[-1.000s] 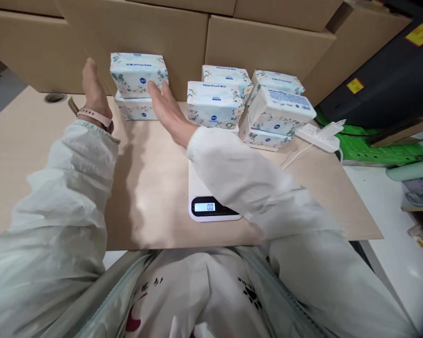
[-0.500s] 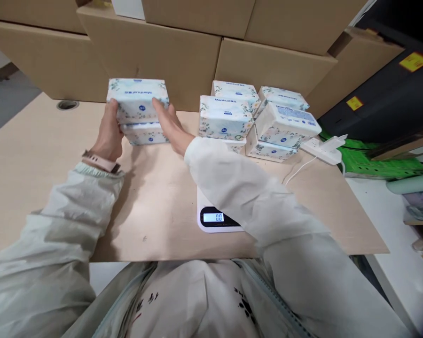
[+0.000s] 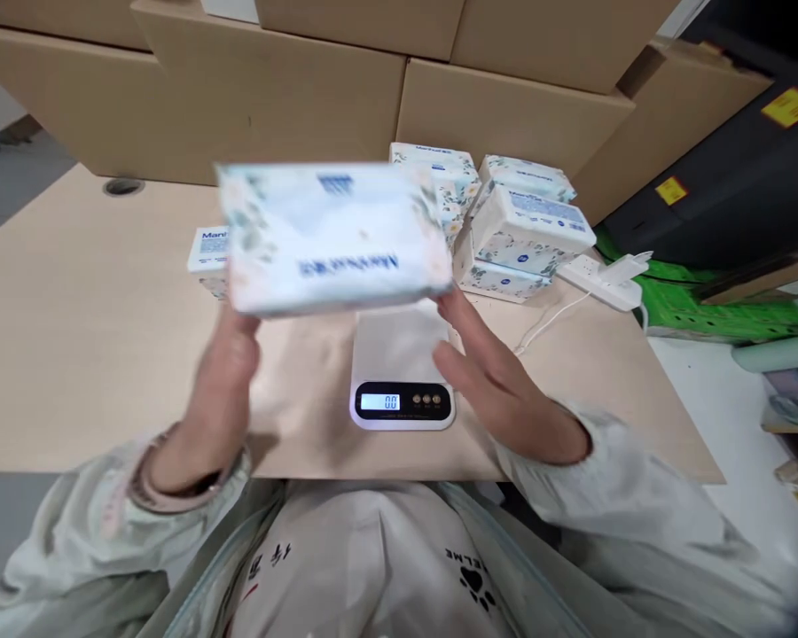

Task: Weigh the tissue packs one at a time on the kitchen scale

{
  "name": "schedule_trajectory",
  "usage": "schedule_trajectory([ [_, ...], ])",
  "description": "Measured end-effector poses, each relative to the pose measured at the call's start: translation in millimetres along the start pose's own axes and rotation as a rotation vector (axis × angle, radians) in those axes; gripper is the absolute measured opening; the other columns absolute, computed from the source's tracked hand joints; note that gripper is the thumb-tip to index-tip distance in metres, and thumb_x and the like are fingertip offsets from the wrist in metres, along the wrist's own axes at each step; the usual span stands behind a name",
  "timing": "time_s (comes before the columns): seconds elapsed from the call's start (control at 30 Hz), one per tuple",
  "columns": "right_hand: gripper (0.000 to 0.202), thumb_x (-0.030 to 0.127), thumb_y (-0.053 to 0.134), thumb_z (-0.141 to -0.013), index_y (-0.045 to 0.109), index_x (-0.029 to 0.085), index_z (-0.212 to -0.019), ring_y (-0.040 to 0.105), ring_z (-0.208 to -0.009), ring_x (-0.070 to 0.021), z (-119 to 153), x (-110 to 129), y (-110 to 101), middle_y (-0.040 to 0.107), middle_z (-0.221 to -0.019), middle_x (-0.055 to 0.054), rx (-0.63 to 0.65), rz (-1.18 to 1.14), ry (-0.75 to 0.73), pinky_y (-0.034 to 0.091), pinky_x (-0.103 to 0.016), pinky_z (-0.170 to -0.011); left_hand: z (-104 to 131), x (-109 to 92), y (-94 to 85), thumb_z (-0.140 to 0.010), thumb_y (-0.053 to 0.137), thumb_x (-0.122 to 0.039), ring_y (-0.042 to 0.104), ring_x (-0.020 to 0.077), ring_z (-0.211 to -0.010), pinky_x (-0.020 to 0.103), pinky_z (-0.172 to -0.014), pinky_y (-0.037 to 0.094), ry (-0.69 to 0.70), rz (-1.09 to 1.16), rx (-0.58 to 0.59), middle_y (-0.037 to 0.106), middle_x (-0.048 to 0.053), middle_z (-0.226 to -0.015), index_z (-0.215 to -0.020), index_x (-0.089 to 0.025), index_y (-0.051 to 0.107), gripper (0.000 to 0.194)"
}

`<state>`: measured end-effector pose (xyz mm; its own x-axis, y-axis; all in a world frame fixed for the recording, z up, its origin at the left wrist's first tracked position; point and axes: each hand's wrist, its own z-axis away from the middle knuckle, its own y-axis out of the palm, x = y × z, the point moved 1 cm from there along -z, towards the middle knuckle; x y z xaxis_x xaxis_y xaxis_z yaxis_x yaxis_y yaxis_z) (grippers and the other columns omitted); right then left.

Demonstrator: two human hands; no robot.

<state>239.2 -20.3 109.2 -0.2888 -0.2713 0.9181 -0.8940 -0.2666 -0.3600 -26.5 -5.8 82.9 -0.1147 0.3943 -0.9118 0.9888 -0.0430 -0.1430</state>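
A white tissue pack [image 3: 336,235] with a floral print is raised above the table, slightly blurred, its printed lettering upside down to me. My left hand [image 3: 222,381] grips its lower left end. At the lower right corner are the fingertips of my right hand [image 3: 498,381], the thumb apart from the pack. Beneath and nearer to me lies a white digital scale [image 3: 402,354], its display lit at 0.0. Another tissue pack [image 3: 207,248] lies on the table at the left, partly hidden by the raised one.
Several tissue packs [image 3: 532,221] are stacked at the back right, some hidden by the raised pack. A white power strip [image 3: 602,279] with a cable lies beside them. Cardboard boxes [image 3: 293,97] form a wall behind the table [image 3: 73,354], which has a cable hole [image 3: 123,187].
Both hands have lifted the upper pack off the left stack and brought it right and closer to me, tilting it. The right forearm no longer covers the scale.
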Motion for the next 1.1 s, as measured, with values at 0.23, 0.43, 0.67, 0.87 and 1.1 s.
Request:
schedule_trajectory([
  [0.23,0.066,0.050,0.062,-0.105,0.041,0.046,-0.168,0.040,-0.167,-0.0255,69,-92,-9,0.047,-0.175,0.006,-0.157,-0.038,0.116,0.036,-0.053,-0.140,33,59,43.3,-0.112,0.050,-0.056,0.001,0.0301,-0.174,0.055,-0.145,0.001,-0.084,-0.057,0.364,0.006,-0.010,-0.185,-0.177,-0.044,0.006,0.080],
  [0.43,0.053,0.051,0.063,-0.105,0.062,0.037,-0.156,0.056,-0.157,-0.0274,65,-131,-9,0.063,-0.163,-0.003,-0.396,-0.072,0.033,0.040,-0.055,-0.137,32,93,38.8,-0.108,0.055,-0.062,0.011,0.0300,-0.174,0.055,-0.144,0.008,-0.170,0.035,0.217,0.020,-0.005,-0.184,-0.176,-0.044,0.025,0.076],
  [0.67,0.046,0.056,0.052,-0.107,0.076,0.026,-0.134,0.071,-0.139,-0.0307,63,-131,-17,0.080,-0.137,-0.011,-0.725,-0.230,0.108,0.047,-0.061,-0.129,28,98,29.4,-0.109,0.036,-0.073,0.020,0.0335,-0.172,0.066,-0.139,0.019,-0.256,0.141,0.079,0.032,-0.002,-0.181,-0.171,-0.049,0.036,0.067],
  [0.87,0.043,0.056,0.051,-0.106,0.080,0.027,-0.123,0.076,-0.131,-0.0307,61,-129,-17,0.083,-0.129,-0.010,-0.783,-0.224,0.118,0.055,-0.060,-0.122,26,95,26.6,-0.107,0.042,-0.074,0.022,0.0317,-0.172,0.061,-0.139,0.028,-0.257,0.162,0.086,0.040,-0.011,-0.176,-0.162,-0.058,0.047,0.058],
  [1.1,0.040,0.054,0.055,-0.104,0.083,0.027,-0.112,0.077,-0.125,-0.0302,60,-126,-16,0.085,-0.122,-0.008,-0.792,-0.234,0.115,0.055,-0.058,-0.121,28,89,30.0,-0.108,0.043,-0.071,0.026,0.0322,-0.171,0.060,-0.140,0.029,-0.274,0.181,0.067,0.042,-0.007,-0.176,-0.162,-0.048,0.054,0.059],
])
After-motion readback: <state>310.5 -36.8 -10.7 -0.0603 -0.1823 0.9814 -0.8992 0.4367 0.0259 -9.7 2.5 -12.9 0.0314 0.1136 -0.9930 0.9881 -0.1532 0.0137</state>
